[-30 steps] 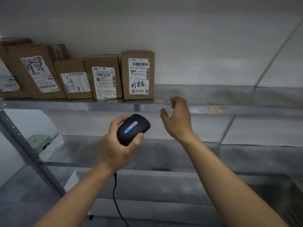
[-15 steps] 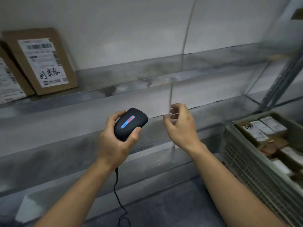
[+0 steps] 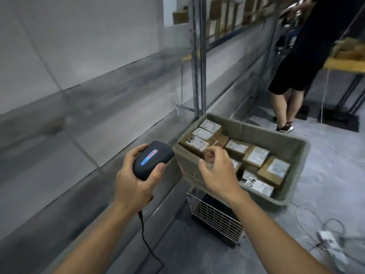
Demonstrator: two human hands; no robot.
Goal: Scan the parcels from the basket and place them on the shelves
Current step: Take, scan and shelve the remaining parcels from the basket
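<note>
The left hand (image 3: 132, 186) grips a black handheld scanner with a blue-and-red strip (image 3: 153, 160), its cable (image 3: 147, 244) hanging to the floor. The right hand (image 3: 219, 173), fingers loosely curled and holding nothing, hovers over the near left corner of the grey plastic basket (image 3: 276, 139), where brown cardboard parcels with white labels (image 3: 256, 157) lie packed. The grey metal shelves (image 3: 118, 91) run along the left. A wire crate (image 3: 213, 214) stands under the basket; a person in black shorts (image 3: 290, 76) stands beyond it.

light: kinda dim, flat and greyish, soft shadows | blur: shelves (image 3: 118, 80) on the left smeared | edges: wide-angle bend, far corner mushy | center: fairly sharp
</note>
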